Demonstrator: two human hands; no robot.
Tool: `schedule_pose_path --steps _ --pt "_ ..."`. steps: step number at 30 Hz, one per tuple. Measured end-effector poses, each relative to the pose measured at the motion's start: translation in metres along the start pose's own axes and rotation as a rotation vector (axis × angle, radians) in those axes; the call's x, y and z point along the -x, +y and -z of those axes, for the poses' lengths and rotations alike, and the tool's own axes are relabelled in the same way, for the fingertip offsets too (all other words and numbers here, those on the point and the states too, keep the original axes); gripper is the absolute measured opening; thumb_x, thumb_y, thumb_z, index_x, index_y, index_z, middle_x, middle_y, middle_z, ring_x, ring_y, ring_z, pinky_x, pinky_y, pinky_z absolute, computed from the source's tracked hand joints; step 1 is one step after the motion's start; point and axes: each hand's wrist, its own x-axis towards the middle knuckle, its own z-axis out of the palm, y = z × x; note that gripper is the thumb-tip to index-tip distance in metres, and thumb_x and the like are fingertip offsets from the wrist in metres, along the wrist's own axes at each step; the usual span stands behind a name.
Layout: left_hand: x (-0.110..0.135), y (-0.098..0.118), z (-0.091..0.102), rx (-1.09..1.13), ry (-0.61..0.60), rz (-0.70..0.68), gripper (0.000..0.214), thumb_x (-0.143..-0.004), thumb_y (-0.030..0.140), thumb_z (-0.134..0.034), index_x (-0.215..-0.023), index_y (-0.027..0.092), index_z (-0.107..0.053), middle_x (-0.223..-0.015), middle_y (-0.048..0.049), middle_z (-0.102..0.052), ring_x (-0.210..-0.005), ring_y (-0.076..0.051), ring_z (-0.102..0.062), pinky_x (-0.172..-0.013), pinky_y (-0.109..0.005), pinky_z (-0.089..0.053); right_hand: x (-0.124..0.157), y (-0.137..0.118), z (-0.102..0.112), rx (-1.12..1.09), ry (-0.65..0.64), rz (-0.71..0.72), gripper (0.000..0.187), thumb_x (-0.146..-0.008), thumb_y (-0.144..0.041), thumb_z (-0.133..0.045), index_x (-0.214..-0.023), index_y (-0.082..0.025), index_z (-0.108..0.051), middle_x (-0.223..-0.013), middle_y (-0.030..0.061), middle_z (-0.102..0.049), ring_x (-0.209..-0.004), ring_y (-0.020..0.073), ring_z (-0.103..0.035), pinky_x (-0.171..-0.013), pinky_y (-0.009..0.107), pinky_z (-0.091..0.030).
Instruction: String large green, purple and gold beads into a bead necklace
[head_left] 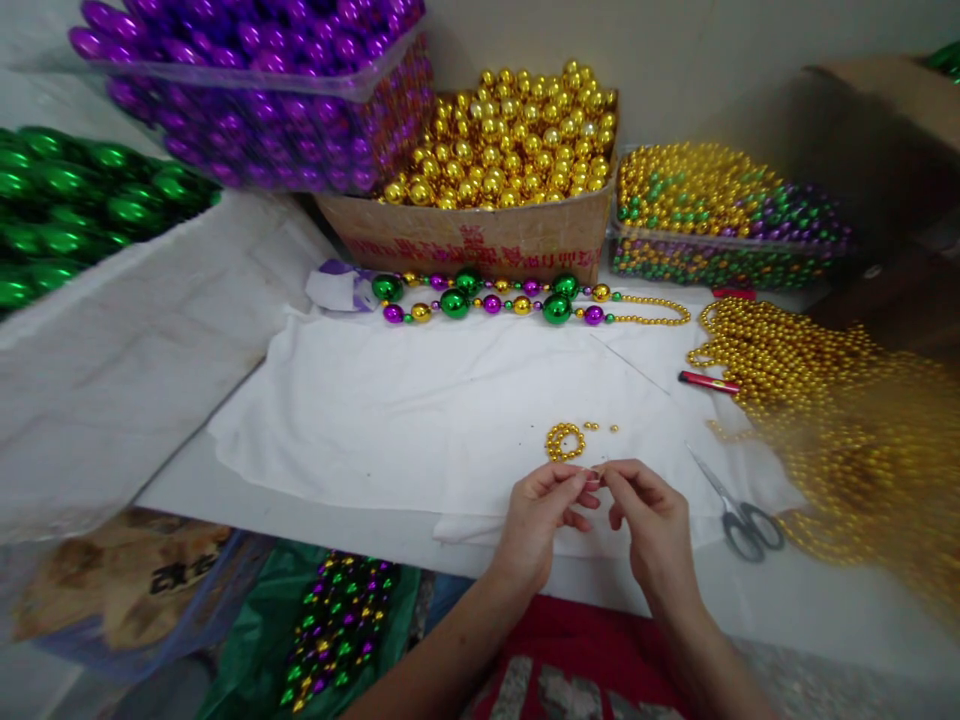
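My left hand (538, 512) and my right hand (649, 510) meet fingertip to fingertip above the near edge of the white cloth (390, 420). Both are closed in a pinch on a thin, pale thread (591, 476), mostly hidden by the fingers. Just beyond them lies a small coil of gold beads (565, 442), with a few loose gold beads (592, 426) beside it. To the right of my right hand rest scissors (739, 520) with dark handles. A long needle (630, 362) lies farther back on the cloth.
A green, purple and gold bead necklace (491, 304) stretches along the back. Behind it stand a purple bead tub (262, 110), a cardboard box (480, 235) of gold beads and a mixed-bead container (720, 240). Gold bead strands (810, 390) and a red lighter (709, 382) lie right.
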Motion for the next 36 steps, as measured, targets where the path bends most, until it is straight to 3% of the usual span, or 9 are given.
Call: schedule_pose_path --steps 4,9,14,17,22,27,31,33,36 --pt "0.000 0.003 0.002 0.040 -0.091 0.003 0.022 -0.077 0.034 -0.067 -0.084 0.015 -0.059 -0.106 -0.0073 -0.063 -0.066 -0.011 -0.061 -0.043 -0.018 -0.046 0.001 -0.004 0.001 0.094 -0.002 0.128 0.012 -0.083 -0.031 -0.062 -0.081 -0.021 -0.068 -0.089 0.0031 -0.061 -0.079 0.0153 -0.056 -0.053 0.023 -0.042" --pt "-0.006 0.000 0.008 -0.051 -0.202 0.070 0.026 -0.079 0.040 -0.062 -0.087 0.018 -0.051 -0.071 0.0010 -0.060 -0.051 -0.011 -0.057 -0.040 -0.019 -0.044 0.002 -0.009 0.000 0.213 0.068 0.218 0.011 -0.084 -0.028 -0.060 -0.079 -0.021 -0.066 -0.088 0.0033 -0.058 -0.085 0.0167 -0.056 -0.058 0.024 -0.044" --pt "-0.010 -0.005 0.016 -0.304 -0.212 0.010 0.028 -0.079 0.042 -0.061 -0.091 0.016 -0.057 -0.048 0.0072 -0.046 -0.041 -0.008 -0.043 -0.038 -0.018 -0.036 -0.008 -0.011 0.004 -0.061 0.120 0.030 0.015 -0.081 -0.033 -0.062 -0.082 -0.018 -0.065 -0.090 0.0047 -0.062 -0.069 0.0132 -0.054 -0.046 0.022 -0.038" --pt "-0.011 -0.005 0.020 -0.434 -0.198 -0.027 0.026 -0.078 0.042 -0.060 -0.079 0.015 -0.059 -0.047 0.0072 -0.043 -0.040 -0.007 -0.037 -0.039 -0.018 -0.029 -0.015 -0.013 0.008 -0.220 0.132 -0.064 0.020 -0.077 -0.037 -0.064 -0.077 -0.017 -0.063 -0.088 0.0074 -0.064 -0.078 0.0186 -0.059 -0.043 0.021 -0.036" --pt "-0.010 -0.003 0.022 -0.472 -0.202 -0.048 0.028 -0.077 0.043 -0.062 -0.074 0.015 -0.060 -0.046 0.0083 -0.038 -0.040 -0.006 -0.031 -0.042 -0.020 -0.021 -0.021 -0.018 0.011 -0.219 0.145 -0.050 0.023 -0.077 -0.039 -0.064 -0.080 -0.016 -0.062 -0.090 0.0102 -0.065 -0.089 0.0232 -0.061 -0.045 0.021 -0.040" --pt "-0.011 -0.002 0.024 -0.432 -0.175 -0.015 0.031 -0.074 0.045 -0.066 -0.077 0.014 -0.063 -0.049 0.0075 -0.039 -0.043 -0.005 -0.028 -0.044 -0.021 -0.016 -0.024 -0.019 0.026 0.147 -0.145 0.018 0.029 -0.088 -0.045 -0.049 -0.086 -0.019 -0.062 -0.089 0.0074 -0.067 -0.084 0.0204 -0.062 -0.047 0.023 -0.045" --pt "-0.014 0.003 0.031 -0.434 -0.141 -0.047 0.030 -0.075 0.044 -0.065 -0.079 0.014 -0.065 -0.053 0.0061 -0.041 -0.046 -0.006 -0.028 -0.046 -0.022 -0.017 -0.028 -0.020 0.052 0.627 -0.423 0.128 0.024 -0.087 -0.042 -0.055 -0.094 -0.022 -0.066 -0.060 -0.0025 -0.060 -0.056 0.0148 -0.057 -0.048 0.024 -0.040" --pt "-0.014 0.007 0.033 -0.472 -0.141 -0.082 0.029 -0.076 0.043 -0.064 -0.077 0.014 -0.065 -0.055 0.0046 -0.044 -0.049 -0.007 -0.031 -0.048 -0.022 -0.019 -0.029 -0.022 0.064 0.739 -0.403 0.235 0.020 -0.087 -0.041 -0.057 -0.091 -0.024 -0.067 -0.056 -0.0038 -0.059 -0.051 0.0143 -0.056 -0.050 0.025 -0.040" --pt "-0.013 0.011 0.032 -0.557 -0.169 -0.135 0.027 -0.076 0.042 -0.063 -0.073 0.014 -0.064 -0.056 0.0032 -0.045 -0.053 -0.009 -0.034 -0.050 -0.022 -0.022 -0.029 -0.022 0.073 0.805 -0.254 0.458 0.020 -0.090 -0.036 -0.053 -0.086 -0.024 -0.067 -0.072 -0.0002 -0.069 -0.063 0.0160 -0.064 -0.058 0.025 -0.043"
